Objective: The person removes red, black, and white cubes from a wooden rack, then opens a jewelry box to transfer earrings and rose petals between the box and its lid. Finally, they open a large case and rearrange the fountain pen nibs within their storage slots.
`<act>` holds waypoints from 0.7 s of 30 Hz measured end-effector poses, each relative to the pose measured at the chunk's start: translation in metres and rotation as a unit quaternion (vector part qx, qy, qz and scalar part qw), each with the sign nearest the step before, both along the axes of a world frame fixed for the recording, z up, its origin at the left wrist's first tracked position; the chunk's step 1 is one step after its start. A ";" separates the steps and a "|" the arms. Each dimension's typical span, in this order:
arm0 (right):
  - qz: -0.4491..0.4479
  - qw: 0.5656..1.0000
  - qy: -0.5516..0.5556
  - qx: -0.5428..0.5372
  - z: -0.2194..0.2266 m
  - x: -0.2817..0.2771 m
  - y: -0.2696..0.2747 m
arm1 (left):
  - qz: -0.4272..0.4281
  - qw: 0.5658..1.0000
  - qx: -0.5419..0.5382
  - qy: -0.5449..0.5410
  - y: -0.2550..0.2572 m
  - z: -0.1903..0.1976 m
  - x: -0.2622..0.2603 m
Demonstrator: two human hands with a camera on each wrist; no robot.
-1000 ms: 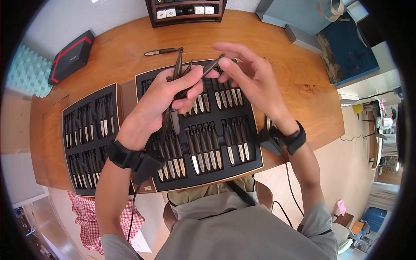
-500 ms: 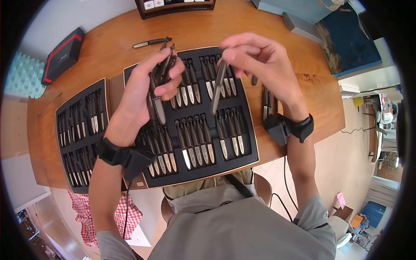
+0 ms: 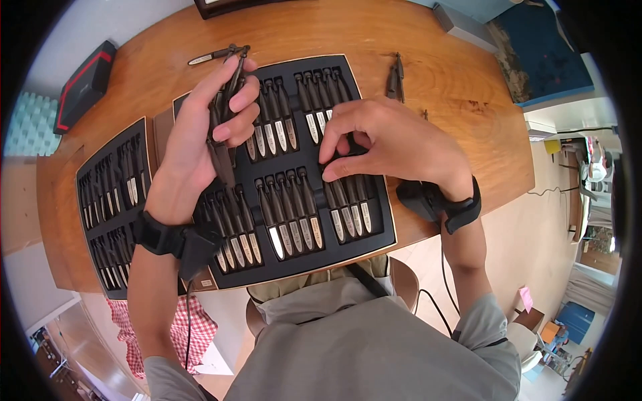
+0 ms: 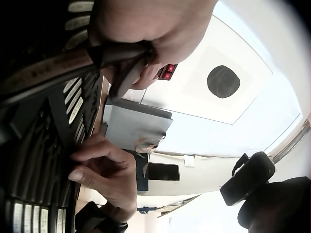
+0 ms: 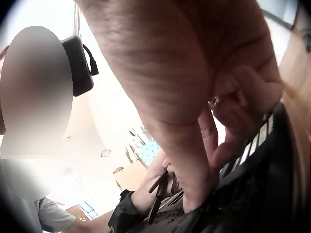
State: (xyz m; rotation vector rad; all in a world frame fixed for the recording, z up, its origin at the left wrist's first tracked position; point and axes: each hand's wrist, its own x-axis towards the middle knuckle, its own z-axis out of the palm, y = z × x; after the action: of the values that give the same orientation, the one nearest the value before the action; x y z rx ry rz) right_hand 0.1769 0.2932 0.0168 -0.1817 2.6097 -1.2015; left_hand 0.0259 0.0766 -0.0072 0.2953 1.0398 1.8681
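Note:
In the head view the left hand [image 3: 200,120] grips several dark, slim tools [image 3: 221,155] with its fingers curled round them, above the tray's left part. One dark tool [image 4: 53,68] shows large in the left wrist view. The right hand [image 3: 394,144] is over the right part of the black tray [image 3: 314,262], its thumb and index fingertips apart at the top of the lower right compartment. Four-sided compartments hold rows of dark tools with pale labelled ends [image 3: 287,230]. Nothing shows between those fingertips in the left wrist view.
A second tray [image 3: 152,157] adjoins at the left. Loose dark tools lie behind [image 3: 200,59] and right [image 3: 395,80] of the main tray on the wooden table [image 3: 461,134]. A black box with a red band [image 3: 85,87] stands at the back left.
The right hand has moved down to the lower right compartment, and the tool it held now lies among those there. The left hand keeps its tools and has shifted left in view.

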 end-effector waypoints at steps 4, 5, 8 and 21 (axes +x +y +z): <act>-0.014 0.997 0.065 0.041 -0.010 0.002 0.001 | -0.018 0.999 0.034 -0.024 -0.001 0.000 0.000; -0.028 0.994 0.075 0.070 -0.010 0.003 0.000 | -0.018 0.999 0.033 -0.025 -0.002 0.000 0.000; -0.049 0.993 0.041 0.094 -0.005 0.003 -0.004 | -0.032 0.999 0.015 -0.022 -0.001 0.001 0.001; -0.180 0.947 0.230 -0.132 -0.011 -0.013 -0.012 | -0.121 0.983 -0.078 0.112 0.002 0.010 0.015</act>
State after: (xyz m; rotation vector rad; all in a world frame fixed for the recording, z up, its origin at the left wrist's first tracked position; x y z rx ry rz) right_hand 0.1635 0.2809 0.0062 -0.0358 2.9509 -1.8304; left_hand 0.0404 0.0783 0.0028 0.5236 1.2370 1.5509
